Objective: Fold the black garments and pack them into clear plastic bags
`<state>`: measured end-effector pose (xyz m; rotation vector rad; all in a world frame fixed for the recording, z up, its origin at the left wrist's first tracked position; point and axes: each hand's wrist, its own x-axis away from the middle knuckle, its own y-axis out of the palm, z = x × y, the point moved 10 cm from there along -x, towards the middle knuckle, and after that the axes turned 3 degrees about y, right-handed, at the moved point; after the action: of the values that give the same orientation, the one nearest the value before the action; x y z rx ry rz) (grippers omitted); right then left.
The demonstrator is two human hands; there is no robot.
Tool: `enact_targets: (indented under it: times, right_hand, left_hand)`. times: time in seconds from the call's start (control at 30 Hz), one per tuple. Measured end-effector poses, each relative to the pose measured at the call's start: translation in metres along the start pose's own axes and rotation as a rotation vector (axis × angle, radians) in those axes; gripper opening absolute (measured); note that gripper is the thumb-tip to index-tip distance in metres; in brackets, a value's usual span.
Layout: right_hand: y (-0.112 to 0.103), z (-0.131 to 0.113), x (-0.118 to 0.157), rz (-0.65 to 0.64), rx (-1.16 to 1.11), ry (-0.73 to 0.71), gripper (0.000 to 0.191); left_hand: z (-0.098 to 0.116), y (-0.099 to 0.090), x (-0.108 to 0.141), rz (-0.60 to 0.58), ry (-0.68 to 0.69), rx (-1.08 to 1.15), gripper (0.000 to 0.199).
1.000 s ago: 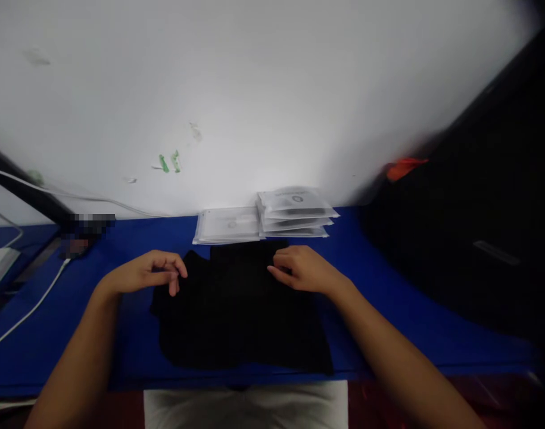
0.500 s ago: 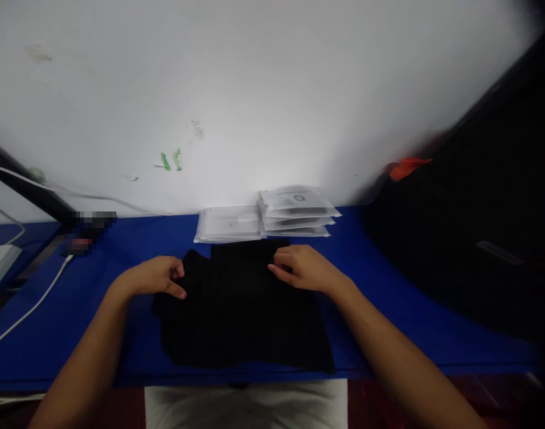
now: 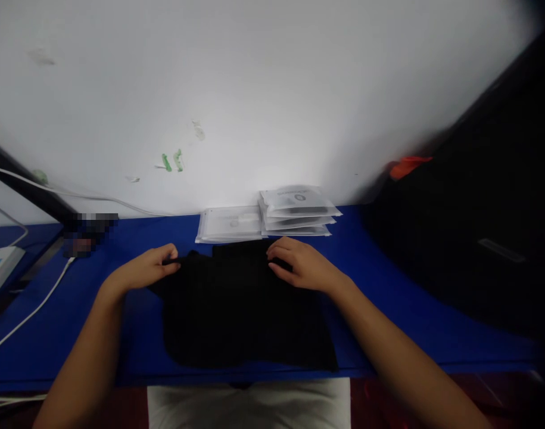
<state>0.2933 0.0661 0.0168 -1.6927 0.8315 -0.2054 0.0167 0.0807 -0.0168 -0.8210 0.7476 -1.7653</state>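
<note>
One black cloth (image 3: 249,322) lies on the blue table (image 3: 379,322) — the left hand (image 3: 158,265) pinches its far left edge; the right hand (image 3: 294,262) curls on its far right part, whether gripping I cannot tell; an uneven left pull could skew or crease it; two hands, one cloth, two pouch stacks (image 3: 294,202) — the right at least three high.

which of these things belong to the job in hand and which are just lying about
In the job:
black cloth, pinched by the left grip, right grip on it

Seemingly just lying about:
plastic pouches, untouched, possibly related
white cables
orange item
</note>
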Motion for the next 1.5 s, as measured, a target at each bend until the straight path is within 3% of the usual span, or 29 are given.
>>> enact_targets:
  times: [0.23, 0.43, 0.57, 0.67, 0.8, 0.9, 0.97, 1.13, 1.2, 1.3, 1.4, 1.5]
  right_hand:
    - [0.019, 0.007, 0.0, -0.092, -0.021, 0.041, 0.041]
    - [0.025, 0.006, -0.001, -0.141, -0.04, 0.05, 0.043]
    - [0.025, 0.004, -0.001, -0.152, -0.055, 0.053, 0.041]
    - [0.025, 0.003, -0.001, -0.156, -0.055, 0.052, 0.04]
    - [0.027, 0.002, -0.002, -0.161, -0.055, 0.042, 0.039]
    - [0.029, 0.003, -0.002, -0.169, -0.053, 0.041, 0.04]
    - [0.029, 0.002, -0.002, -0.171, -0.057, 0.042, 0.041]
    - [0.029, 0.002, -0.002, -0.177, -0.063, 0.049, 0.04]
    - [0.029, 0.002, -0.002, -0.173, -0.065, 0.05, 0.04]
    - [0.031, 0.002, -0.002, -0.177, -0.074, 0.048, 0.04]
    - [0.032, 0.004, -0.002, -0.184, -0.072, 0.055, 0.04]
    - [0.031, 0.004, -0.001, -0.177, -0.071, 0.054, 0.04]
  left_hand:
    - [-0.025, -0.036, 0.004, 0.354, -0.194, 0.425, 0.055]
    - [-0.023, -0.056, 0.012, 0.513, -0.127, 0.695, 0.075]
    - [-0.03, -0.059, 0.011, 0.584, -0.098, 0.726, 0.07]
    - [-0.038, -0.059, 0.01, 0.737, -0.118, 0.722, 0.066]
    - [-0.024, -0.048, 0.007, 0.902, -0.051, 0.665, 0.068]
    - [0.006, -0.028, 0.004, 0.895, 0.109, 0.57, 0.063]
    - [0.032, -0.012, 0.003, 0.829, 0.214, 0.393, 0.052]
    - [0.077, 0.036, -0.007, 0.483, 0.354, -0.003, 0.04]
    - [0.081, 0.044, -0.009, 0.381, 0.357, -0.044, 0.039]
    - [0.076, 0.043, -0.01, 0.325, 0.348, 0.086, 0.031]
    - [0.068, 0.033, -0.01, 0.388, 0.327, 0.106, 0.029]
    - [0.054, 0.021, -0.008, 0.506, 0.142, -0.201, 0.036]
